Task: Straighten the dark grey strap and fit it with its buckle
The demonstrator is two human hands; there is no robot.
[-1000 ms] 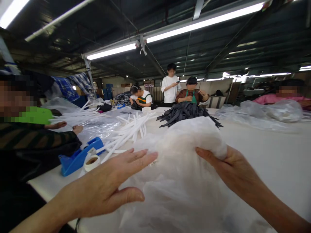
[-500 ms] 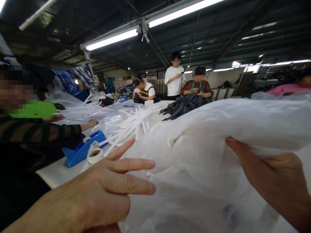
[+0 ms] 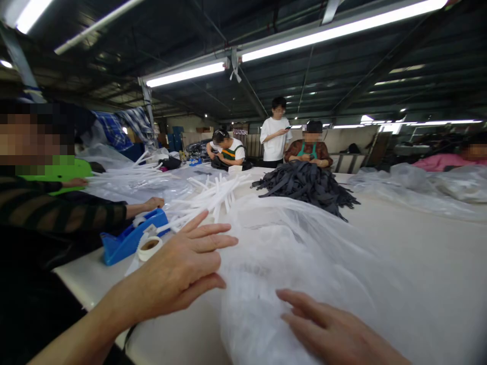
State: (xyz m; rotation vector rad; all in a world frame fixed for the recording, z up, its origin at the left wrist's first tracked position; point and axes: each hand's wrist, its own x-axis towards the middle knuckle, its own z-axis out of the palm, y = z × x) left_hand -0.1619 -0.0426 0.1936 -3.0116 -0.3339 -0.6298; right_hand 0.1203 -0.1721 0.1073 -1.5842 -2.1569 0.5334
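A long tube light (image 3: pixel 342 31) shines bright white above the pile of dark straps (image 3: pixel 304 185). The roof (image 3: pixel 380 61) over the pile is dark. Left of the pile, clear plastic sheeting (image 3: pixel 173 190) has shiny spots. In front of the pile, the white plastic bag (image 3: pixel 262 253) looks a bit blurry. Far left of the pile, a striped sleeve (image 3: pixel 76 209) looks stretched.

The translucent white plastic bag (image 3: pixel 258 299) spread crumpled and puffed over the table (image 3: pixel 437 248), from the frame's centre to its bottom edge, denser white at left, with faint dark marks showing near its middle.
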